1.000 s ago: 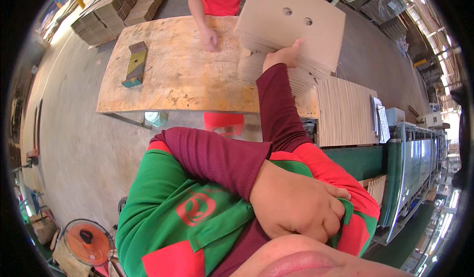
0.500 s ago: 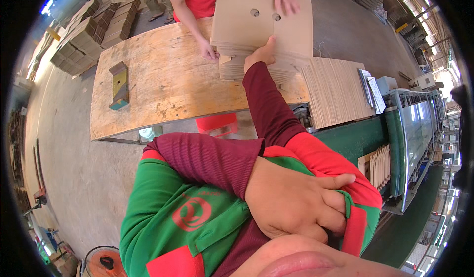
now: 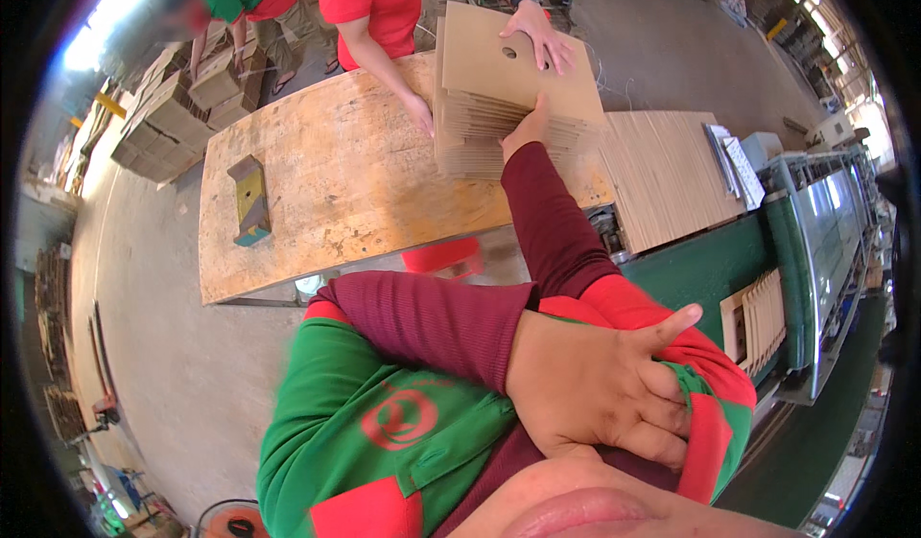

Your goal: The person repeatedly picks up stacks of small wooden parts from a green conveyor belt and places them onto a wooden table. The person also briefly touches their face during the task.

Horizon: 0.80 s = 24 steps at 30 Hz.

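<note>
A stack of flat cardboard sheets (image 3: 480, 78) with round holes rises from the wooden table's far right part. My right hand (image 3: 526, 133) is closed on its near edge, the thumb lying on the top sheet and the fingers mostly hidden. Across my chest, my left hand (image 3: 604, 380) has its fingers curled into the edge of my green and red shirt (image 3: 710, 432), the thumb sticking out. A co-worker's hand (image 3: 539, 37), with a watch on the wrist, presses on the top sheet. Their other hand (image 3: 418, 114) touches the stack's left side.
The wooden table (image 3: 326, 174) carries a yellow-green metal angle piece (image 3: 250, 199) at left. Right of the stack lie more cardboard sheets (image 3: 672, 174), beside a green conveyor belt (image 3: 705, 269) and a machine (image 3: 830, 222). Another person (image 3: 254, 6) bends over bundled cardboard at far left.
The cardboard stack now stands lower in view, with its sheets fanned at the near side. The co-worker's left-side hand has come to the stack. Another person has come into view behind.
</note>
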{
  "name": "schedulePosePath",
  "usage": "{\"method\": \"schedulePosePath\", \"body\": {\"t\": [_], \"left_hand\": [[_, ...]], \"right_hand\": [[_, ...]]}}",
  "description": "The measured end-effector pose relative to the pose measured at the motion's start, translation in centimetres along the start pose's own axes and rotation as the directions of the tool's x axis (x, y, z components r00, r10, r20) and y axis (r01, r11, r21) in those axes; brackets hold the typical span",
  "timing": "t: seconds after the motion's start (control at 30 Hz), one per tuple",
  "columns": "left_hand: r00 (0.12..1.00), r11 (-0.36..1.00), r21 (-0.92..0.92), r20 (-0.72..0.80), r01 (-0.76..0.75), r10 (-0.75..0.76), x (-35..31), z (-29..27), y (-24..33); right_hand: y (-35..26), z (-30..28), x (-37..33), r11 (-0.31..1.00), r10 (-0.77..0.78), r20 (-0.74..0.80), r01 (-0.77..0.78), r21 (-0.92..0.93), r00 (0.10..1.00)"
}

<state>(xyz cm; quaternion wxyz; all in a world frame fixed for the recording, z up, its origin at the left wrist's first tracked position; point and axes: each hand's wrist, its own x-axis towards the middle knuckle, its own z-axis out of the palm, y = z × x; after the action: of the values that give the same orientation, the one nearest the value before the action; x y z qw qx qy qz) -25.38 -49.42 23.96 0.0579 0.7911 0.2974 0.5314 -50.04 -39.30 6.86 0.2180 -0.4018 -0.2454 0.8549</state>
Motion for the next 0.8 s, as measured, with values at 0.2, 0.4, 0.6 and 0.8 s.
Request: {"method": "schedulePosePath", "body": {"t": [0.2, 0.4, 0.6, 0.8], "left_hand": [[0.989, 0.995, -0.030, 0.114, -0.091, 0.093, 0.1, -0.5, -1.3], [0.952, 0.941, -0.335, 0.270, -0.051, 0.147, 0.3, 0.5, -3.4], [0.971, 0.777, -0.627, 0.149, -0.052, 0.185, 1.1, 3.5, -2.9], [0.843, 0.499, -0.858, 0.176, -0.122, 0.508, 1.5, 5.6, -4.3]], "right_hand": [[-3.3, -0.9, 0.3, 0.990, -0.141, 0.114, 0.139, 0.027, 0.983], [-1.3, -12.3, 4.4, 0.867, -0.425, 0.256, 0.471, -0.160, 0.868], [4.1, -38.6, -1.4, 0.360, -0.504, 0.117, 0.331, -0.872, 0.856], [3.9, -50.7, -11.5, 0.619, -0.488, -0.393, -0.008, -0.785, 0.779]]}}
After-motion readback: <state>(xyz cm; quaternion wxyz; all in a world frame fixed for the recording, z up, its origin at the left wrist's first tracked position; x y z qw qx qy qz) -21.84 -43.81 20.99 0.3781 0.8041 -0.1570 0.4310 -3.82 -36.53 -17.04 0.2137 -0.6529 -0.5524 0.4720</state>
